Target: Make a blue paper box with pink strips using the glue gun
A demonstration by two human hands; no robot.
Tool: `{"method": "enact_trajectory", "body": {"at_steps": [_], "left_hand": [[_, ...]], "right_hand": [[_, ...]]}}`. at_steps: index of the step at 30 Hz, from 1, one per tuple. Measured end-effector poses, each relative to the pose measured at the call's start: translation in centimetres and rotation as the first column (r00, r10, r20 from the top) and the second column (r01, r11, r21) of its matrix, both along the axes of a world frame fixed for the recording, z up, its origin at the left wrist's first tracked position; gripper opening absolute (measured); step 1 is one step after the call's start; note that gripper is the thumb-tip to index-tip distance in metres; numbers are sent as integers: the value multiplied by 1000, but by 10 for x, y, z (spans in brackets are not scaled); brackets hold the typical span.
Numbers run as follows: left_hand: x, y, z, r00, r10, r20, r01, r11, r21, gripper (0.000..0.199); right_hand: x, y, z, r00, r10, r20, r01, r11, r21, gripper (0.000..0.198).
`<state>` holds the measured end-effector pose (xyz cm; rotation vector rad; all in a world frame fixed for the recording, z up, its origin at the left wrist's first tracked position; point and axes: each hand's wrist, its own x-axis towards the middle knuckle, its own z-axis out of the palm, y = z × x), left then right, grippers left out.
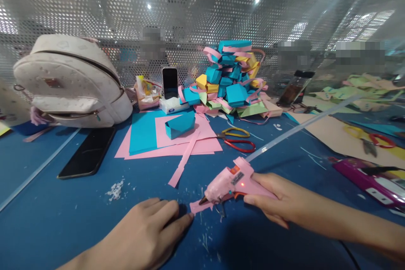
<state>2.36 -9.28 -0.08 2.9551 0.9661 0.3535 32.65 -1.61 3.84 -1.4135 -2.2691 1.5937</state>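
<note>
My right hand [268,196] is wrapped around the handle of a pink hot glue gun [228,181], whose small orange light is lit. A long clear glue stick [303,126] juts from its back end. The dark nozzle points down at a short pink paper strip [199,207] lying on the blue table. My left hand [155,223] is closed, its fingers curled on the tabletop and a fingertip holding the strip's left end. The glue gun covers the strip's right part. Beyond it lies a longer pink paper strip [185,156].
A folded blue paper piece [180,125] sits on pink and blue sheets. Scissors [237,139] lie nearby. Behind stands a pile of folded paper pieces [228,76]. A phone [88,152] and white backpack [72,80] are left; a purple pouch [367,181] is right.
</note>
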Motion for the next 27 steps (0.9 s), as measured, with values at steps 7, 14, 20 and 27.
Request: {"method": "enact_trajectory", "body": {"at_steps": [7, 14, 20, 27], "left_hand": [[-2, -1, -2, 1000, 3, -28, -5, 999, -47, 35], [-1, 0, -1, 1000, -4, -17, 3, 1000, -21, 35], [-2, 1, -2, 1000, -2, -19, 2, 1000, -15, 35], [2, 1, 6, 1000, -5, 20, 4, 998, 61, 34]], "right_hand": [[19, 0, -17, 999, -32, 44, 28, 996, 90, 48], [27, -1, -12, 998, -62, 25, 59, 992, 113, 45], [28, -3, -1, 994, -87, 65, 80, 991, 103, 45], [35, -5, 10, 991, -103, 87, 93, 989, 118, 40]]}}
